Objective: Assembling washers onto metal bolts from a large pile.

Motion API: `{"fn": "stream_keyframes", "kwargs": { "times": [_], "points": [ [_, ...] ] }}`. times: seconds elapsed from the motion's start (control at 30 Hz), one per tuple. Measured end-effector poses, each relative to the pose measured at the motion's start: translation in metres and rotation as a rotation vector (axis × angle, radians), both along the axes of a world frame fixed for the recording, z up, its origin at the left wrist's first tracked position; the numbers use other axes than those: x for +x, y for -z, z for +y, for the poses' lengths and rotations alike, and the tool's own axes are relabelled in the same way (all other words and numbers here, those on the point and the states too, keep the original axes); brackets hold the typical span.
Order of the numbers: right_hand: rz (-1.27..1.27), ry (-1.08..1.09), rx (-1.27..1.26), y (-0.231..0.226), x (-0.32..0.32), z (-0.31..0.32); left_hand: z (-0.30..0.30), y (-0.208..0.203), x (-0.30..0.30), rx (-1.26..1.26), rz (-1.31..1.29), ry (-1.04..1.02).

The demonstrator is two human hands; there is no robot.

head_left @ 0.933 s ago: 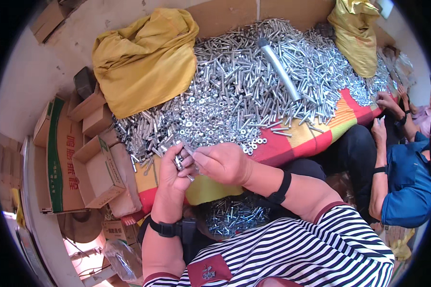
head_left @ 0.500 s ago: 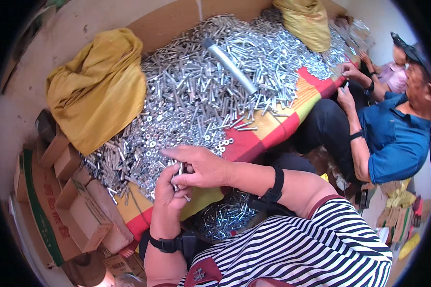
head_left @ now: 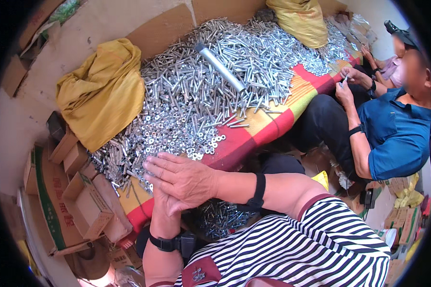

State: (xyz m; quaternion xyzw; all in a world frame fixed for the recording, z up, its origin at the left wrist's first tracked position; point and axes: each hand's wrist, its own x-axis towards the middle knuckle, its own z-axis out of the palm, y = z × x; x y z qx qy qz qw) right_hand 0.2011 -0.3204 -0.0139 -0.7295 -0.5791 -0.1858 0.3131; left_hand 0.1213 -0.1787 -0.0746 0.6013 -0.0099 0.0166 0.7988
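Observation:
In front of me, my right hand (head_left: 189, 177) lies across my left hand (head_left: 165, 203), its fingers stretched out flat and pointing left. The left hand's fingers are hidden beneath it, and whatever lies between the palms cannot be seen. Just beyond them spreads a heap of loose metal nuts and washers (head_left: 177, 137). It runs into a large pile of silvery bolts (head_left: 266, 52). On this pile rests a grey metal tube (head_left: 222, 69) with a dark end. Below my right wrist, darker bolts (head_left: 220, 219) lie in a lower heap.
A red and yellow checked cloth (head_left: 273, 125) lies under the hardware. Yellow sacks (head_left: 105, 91) stand at the left and far back, with cardboard boxes (head_left: 86, 205) lower left. A co-worker in a blue shirt (head_left: 392, 129) sits at the right, another person beyond.
My right hand has flattened over the left one. The bolt seen between my fingers earlier is now out of sight. The co-worker's hands have come closer together.

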Motion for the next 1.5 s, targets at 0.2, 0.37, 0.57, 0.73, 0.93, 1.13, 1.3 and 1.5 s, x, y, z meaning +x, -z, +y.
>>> {"fn": "stream_keyframes", "kwargs": {
  "times": [0.2, 0.37, 0.57, 0.73, 0.93, 1.13, 1.3, 1.5],
  "points": [
    [-0.091, 0.053, 0.216, 0.004, 0.001, -0.006, -0.01, 0.047, -0.014, -0.287, -0.255, -0.092],
    [-0.043, 0.11, 0.293, -0.007, -0.009, -0.012, -0.009, 0.074, 0.012, -0.533, -0.45, -0.099],
    [-0.048, -0.057, 0.34, -0.015, -0.03, -0.009, 0.017, 0.099, 0.011, -0.901, -0.678, -0.129],
    [0.021, -0.102, 0.069, 0.0, -0.031, -0.012, -0.001, 0.104, -0.005, -0.86, -0.484, -0.128],
    [-0.061, -0.071, 0.232, 0.013, -0.027, 0.005, -0.006, 0.086, -0.014, -0.783, -0.221, -0.133],
    [-0.066, -0.109, 0.248, 0.007, -0.016, 0.008, -0.029, 0.069, -0.024, -0.695, 0.032, -0.131],
    [-0.139, -0.062, 0.249, 0.01, -0.001, -0.001, -0.04, -0.014, -0.015, -1.722, 0.502, -0.095],
    [0.072, 0.081, 0.153, 0.013, 0.014, -0.015, -0.03, -0.019, 0.001, -0.767, 0.623, -0.182]
  ]
}}
